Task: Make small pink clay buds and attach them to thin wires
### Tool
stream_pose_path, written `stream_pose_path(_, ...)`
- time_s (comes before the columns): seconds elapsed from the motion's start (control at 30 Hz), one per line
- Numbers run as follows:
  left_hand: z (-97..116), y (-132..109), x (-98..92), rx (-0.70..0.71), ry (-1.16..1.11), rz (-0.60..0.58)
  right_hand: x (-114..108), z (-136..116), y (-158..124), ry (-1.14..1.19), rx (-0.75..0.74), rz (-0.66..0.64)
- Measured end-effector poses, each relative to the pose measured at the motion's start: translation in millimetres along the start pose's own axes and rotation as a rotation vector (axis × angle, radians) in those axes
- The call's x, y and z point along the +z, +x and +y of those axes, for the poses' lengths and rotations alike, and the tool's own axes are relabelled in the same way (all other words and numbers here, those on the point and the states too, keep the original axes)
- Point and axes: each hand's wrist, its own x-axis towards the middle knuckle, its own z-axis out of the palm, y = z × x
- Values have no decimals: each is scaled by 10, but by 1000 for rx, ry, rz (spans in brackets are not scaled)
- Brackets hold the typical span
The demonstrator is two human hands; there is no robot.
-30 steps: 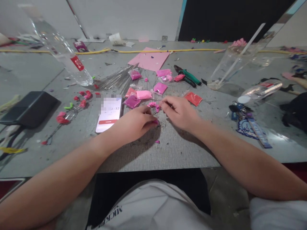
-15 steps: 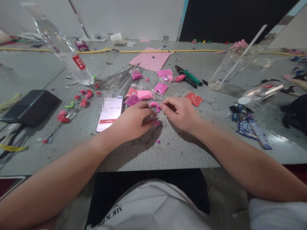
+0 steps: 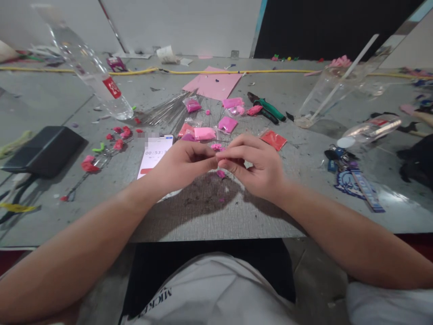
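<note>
My left hand and my right hand meet at the fingertips above the table's near middle. Both are closed in a pinch, and whatever lies between the fingertips is too small and covered to name. Just behind the fingers sits a small pink clay-like piece. A magenta bit lies on the table beneath the hands. Beyond them are several small plastic packets, among them a light pink packet, a bright pink packet and a red packet.
A phone showing a timer lies partly behind my left wrist. Green-handled pliers, thin wires and pink paper are farther back. Tall bottle and black box stand left; clear cup and keys right.
My hands have come together; the left moved right, and its fingertips now touch the right's. The right hand's fingers have reached left. My left forearm now covers more of the phone.
</note>
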Motion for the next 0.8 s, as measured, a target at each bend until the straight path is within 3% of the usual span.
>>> stream_pose_path(0.3,-3,-32,8,-45,-286,-60,2,82,-9,41,-65,-31)
stream_pose_path(0.8,-19,-60,-31,-2,-209,-122,-27,11,18,83,-66,-48)
